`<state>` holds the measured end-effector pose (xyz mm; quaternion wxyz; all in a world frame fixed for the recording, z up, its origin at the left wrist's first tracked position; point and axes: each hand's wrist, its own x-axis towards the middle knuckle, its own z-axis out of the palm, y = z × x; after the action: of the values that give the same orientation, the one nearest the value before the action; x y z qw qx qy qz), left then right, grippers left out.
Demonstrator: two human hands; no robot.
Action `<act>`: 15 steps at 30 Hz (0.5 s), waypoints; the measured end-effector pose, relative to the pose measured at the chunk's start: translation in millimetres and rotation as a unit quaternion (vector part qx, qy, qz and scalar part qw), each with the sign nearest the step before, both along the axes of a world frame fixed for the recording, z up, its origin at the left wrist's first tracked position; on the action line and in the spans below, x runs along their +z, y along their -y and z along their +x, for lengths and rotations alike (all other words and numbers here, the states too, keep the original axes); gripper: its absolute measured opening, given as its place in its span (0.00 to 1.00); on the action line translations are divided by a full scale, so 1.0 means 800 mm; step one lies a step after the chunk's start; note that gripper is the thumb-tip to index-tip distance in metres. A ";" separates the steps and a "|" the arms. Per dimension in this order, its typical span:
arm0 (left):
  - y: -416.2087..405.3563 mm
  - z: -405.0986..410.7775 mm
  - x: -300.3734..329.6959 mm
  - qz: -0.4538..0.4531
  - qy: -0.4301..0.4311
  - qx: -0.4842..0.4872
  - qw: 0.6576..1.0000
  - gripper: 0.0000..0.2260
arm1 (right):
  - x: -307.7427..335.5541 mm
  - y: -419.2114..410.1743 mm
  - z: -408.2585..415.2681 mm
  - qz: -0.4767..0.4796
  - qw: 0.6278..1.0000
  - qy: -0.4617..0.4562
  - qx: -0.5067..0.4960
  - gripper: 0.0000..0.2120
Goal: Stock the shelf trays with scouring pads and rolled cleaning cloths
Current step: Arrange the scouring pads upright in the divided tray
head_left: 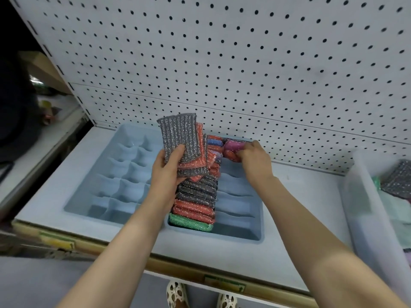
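Filling the pale blue plastic divided tray (77, 196) is best done slot by slot, and its left-hand compartments are seen bare, so they are judged to be waiting for later stock. A fanned stack of flat glittery scouring pads, grey in front and red behind (180, 141), is gripped upright in the left hand (169, 170), thumb across the grey face and fingers curled behind. Below it, a middle column of the tray is packed with grey, red and one green pad standing on edge (195, 201). Further right, a pink sparkly pad (232, 146) is pinched in the curled fingers of the right hand (255, 158) at the back of the tray, near the white pegboard wall (266, 63). It should be pushed down edgewise until held snugly by its neighbours, the stack being kept tilted clear of the column. At the far right, a translucent plastic bin holding more grey pads (364, 196) is seen
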<state>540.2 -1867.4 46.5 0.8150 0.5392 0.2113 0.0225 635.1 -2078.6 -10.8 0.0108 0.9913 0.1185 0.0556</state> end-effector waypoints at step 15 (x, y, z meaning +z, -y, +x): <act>0.015 0.005 0.010 -0.051 0.011 -0.077 0.996 0.17 | 0.076 -0.039 -0.066 0.584 0.767 -0.266 -0.013 0.09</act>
<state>544.4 -1879.5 54.9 0.8431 0.5111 0.1607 -0.0454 582.4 -2047.6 49.8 -0.6015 0.7828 0.0482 -0.1518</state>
